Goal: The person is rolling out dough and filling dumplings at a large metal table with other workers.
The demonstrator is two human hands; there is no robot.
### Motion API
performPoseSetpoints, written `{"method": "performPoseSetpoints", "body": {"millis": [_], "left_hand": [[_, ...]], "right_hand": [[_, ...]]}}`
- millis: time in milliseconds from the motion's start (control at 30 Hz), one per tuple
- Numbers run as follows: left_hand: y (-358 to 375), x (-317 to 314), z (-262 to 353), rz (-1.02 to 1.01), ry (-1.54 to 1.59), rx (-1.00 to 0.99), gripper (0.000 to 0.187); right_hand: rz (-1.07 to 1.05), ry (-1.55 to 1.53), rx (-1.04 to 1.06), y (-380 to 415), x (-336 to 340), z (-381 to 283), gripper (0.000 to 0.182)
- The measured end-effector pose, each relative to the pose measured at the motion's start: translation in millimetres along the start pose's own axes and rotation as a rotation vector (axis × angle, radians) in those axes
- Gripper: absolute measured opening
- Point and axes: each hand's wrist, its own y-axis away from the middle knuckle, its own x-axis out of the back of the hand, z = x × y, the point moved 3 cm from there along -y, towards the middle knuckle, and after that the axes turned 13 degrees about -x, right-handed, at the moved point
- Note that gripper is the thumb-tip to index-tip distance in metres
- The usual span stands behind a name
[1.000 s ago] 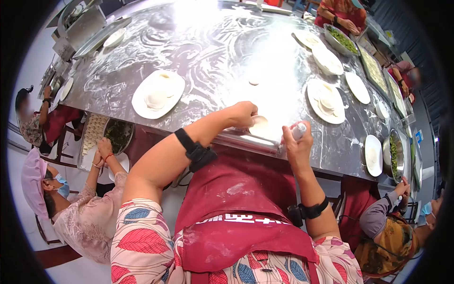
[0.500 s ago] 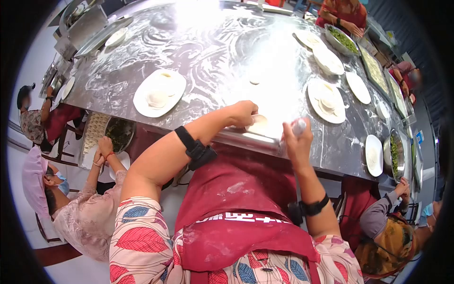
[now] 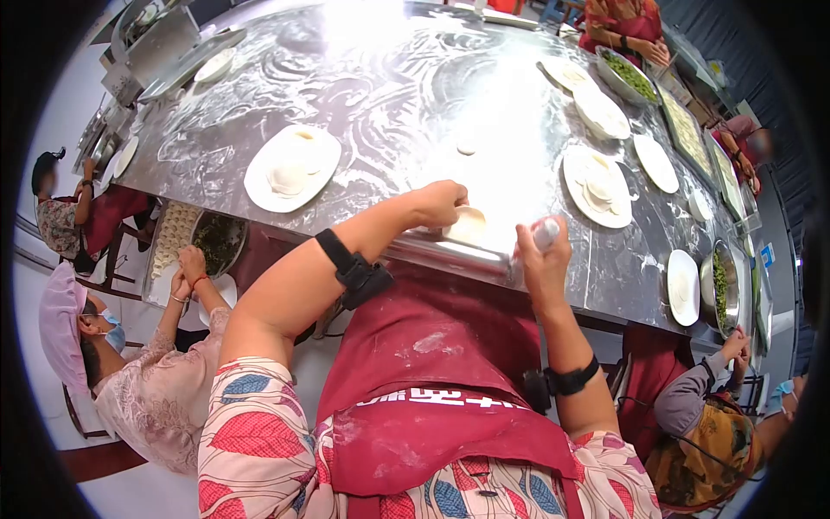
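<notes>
My left hand [image 3: 443, 205] is closed at the table's near edge, its fingers pinching the rim of a round, pale dough wrapper [image 3: 468, 227]. To the right, my right hand [image 3: 545, 251] is wrapped round a rolling pin [image 3: 546, 232], whose pale end sticks out above the fist. The pin's other end is hard to make out in the glare. A small dough piece [image 3: 466, 147] lies on the floured metal table [image 3: 380, 112] beyond my hands.
A white plate of wrappers [image 3: 324, 173] stands at the left and another plate [image 3: 575, 177] at the right. More plates and a bowl of green filling [image 3: 629, 76] lie farther right. Co-workers sit on both sides; one person's hands [image 3: 192, 270] are at the lower left.
My left hand has shifted slightly up and left, and more of the wrapper shows beside it. The right hand has barely moved.
</notes>
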Motion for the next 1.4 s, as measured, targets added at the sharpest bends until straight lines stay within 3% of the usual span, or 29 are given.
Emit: {"method": "performPoseSetpoints", "body": {"millis": [167, 467, 533, 567, 667, 733, 833, 867, 933, 967, 1067, 1167, 1300, 1400], "left_hand": [[-5.6, 7.4, 2.1, 0.078, -0.120, 0.019, 0.018], [6.9, -10.0, 30.8, -0.005, -0.256, 0.063, 0.026], [6.2, -11.6, 14.0, 0.131, -0.134, -0.137, 0.026], [9.1, -5.8, 3.7, 0.149, -0.047, -0.121, 0.027], [36.8, 28.3, -6.1, 0.203, 0.144, -0.095, 0.026], [65.5, 63.7, -15.4, 0.320, 0.319, 0.086, 0.034], [106.0, 124.4, -53.6, 0.472, 0.368, 0.207, 0.035], [120.5, 146.9, -58.9, 0.542, 0.255, 0.302, 0.034], [146.6, 181.4, -75.3, 0.610, 0.328, 0.349, 0.033], [154.5, 189.4, -91.0, 0.699, 0.506, 0.263, 0.029], [166.4, 220.8, -88.3, 0.690, 0.105, 0.514, 0.025], [147.9, 241.4, -108.2, 0.684, 0.018, 0.612, 0.025], [87.2, 229.8, -73.2, 0.505, -0.077, 0.468, 0.024], [14.7, 201.3, -58.3, 0.206, -0.309, 0.151, 0.026]], "right_hand": [[0.050, 0.124, 0.070, -77.4, -28.8, -1.2, 0.028], [0.014, -0.059, -0.043, 10.5, -1.1, -7.0, 0.017], [0.011, -0.033, -0.032, 13.8, -0.4, -7.5, 0.017], [0.000, -0.038, -0.013, 11.7, -0.8, -6.6, 0.017], [-0.022, -0.063, 0.016, 4.1, -1.6, -2.2, 0.017], [-0.045, -0.095, 0.000, 2.5, -2.0, 0.1, 0.018], [-0.049, -0.095, 0.028, 8.0, -2.5, -5.8, 0.018], [-0.044, -0.088, 0.046, 9.7, -2.3, -6.5, 0.017], [-0.051, -0.091, 0.019, 12.7, -1.5, -7.4, 0.017], [-0.053, -0.090, 0.006, 13.6, -1.0, -7.7, 0.017], [-0.041, -0.085, 0.010, 14.0, -1.2, -10.3, 0.017], [-0.048, -0.072, 0.048, 11.7, 0.2, -7.7, 0.017], [-0.044, -0.122, 0.004, 10.5, 0.8, -2.3, 0.019], [-0.032, -0.070, 0.038, 9.3, 2.5, -2.3, 0.019]]}}
